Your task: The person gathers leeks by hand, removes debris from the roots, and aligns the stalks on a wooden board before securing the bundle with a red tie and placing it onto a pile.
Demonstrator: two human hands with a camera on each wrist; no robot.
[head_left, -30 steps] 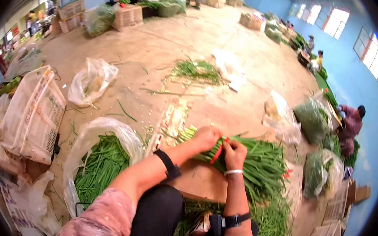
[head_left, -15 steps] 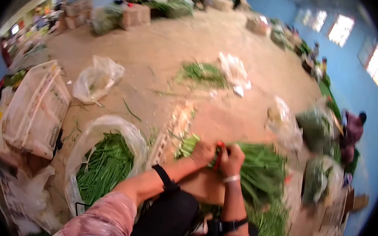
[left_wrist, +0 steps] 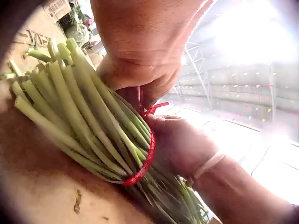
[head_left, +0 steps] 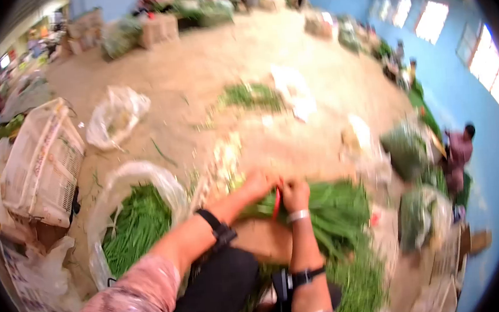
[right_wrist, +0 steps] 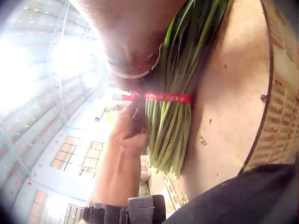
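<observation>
A bunch of long green stalks [left_wrist: 79, 112] with pale cut ends lies on a brown board [right_wrist: 229, 93]. Round it runs a red tape [left_wrist: 145, 163], also in the right wrist view as a red band [right_wrist: 175, 97]. At the bunch's upper side both hands meet: the left hand [head_left: 258, 186] and the right hand [head_left: 295, 196] pinch the tape where its ends come together. In the left wrist view the left hand [left_wrist: 140, 60] partly hides its own fingertips, and the right hand [left_wrist: 180, 140] touches it. Leafy ends [head_left: 335, 208] spread to the right.
An open plastic bag of green stalks [head_left: 134, 223] stands at the left, beside a white crate [head_left: 45, 166]. More greens [head_left: 359, 282] lie at the lower right. Filled bags [head_left: 407, 149] and a person in pink [head_left: 459, 151] are farther right.
Both hands stay together at the red tape and sit slightly farther left in the head view. The whole head view has shifted a little.
</observation>
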